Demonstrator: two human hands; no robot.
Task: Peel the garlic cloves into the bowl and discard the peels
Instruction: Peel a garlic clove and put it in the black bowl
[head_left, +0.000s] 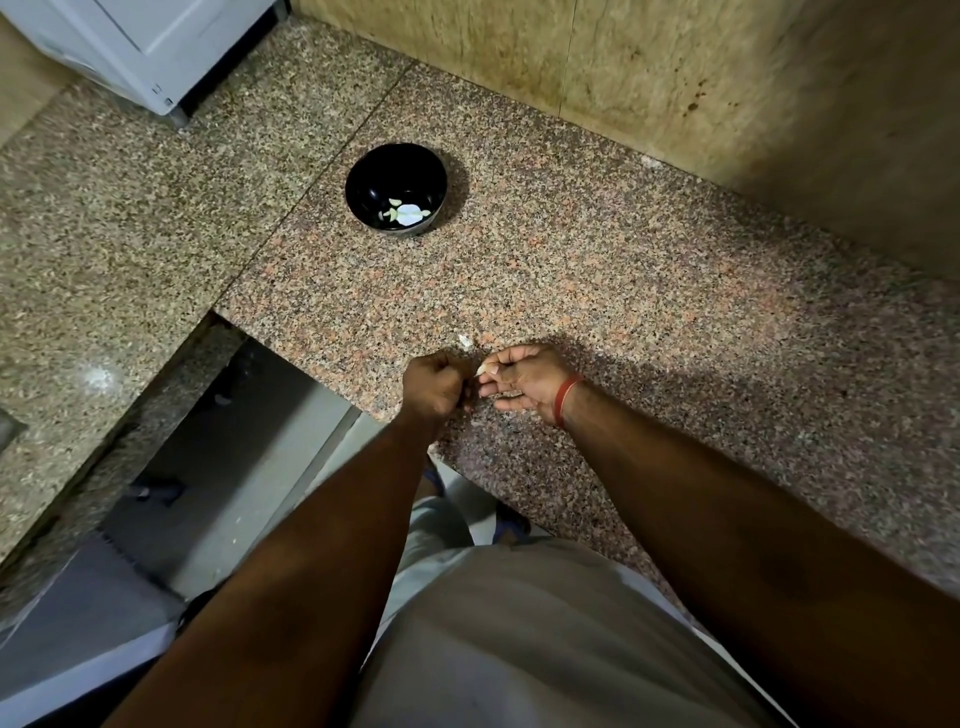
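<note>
Pinching a garlic clove (484, 369) between thumb and fingertips, the right hand (524, 378) holds it just above the surface (649, 291) at 6 o'clock, near the front edge. The left hand (435, 387) sits curled tight against it, its grip closed near the clove's end, probably tugging at skin; what it pinches is hidden. Keeping both hands close lets one steady while the other strips. A peel scrap (465, 341) lies just beyond at 12 o'clock. The black bowl (363, 171), farther off toward 11 o'clock, already holds pale cloves (408, 213).
</note>
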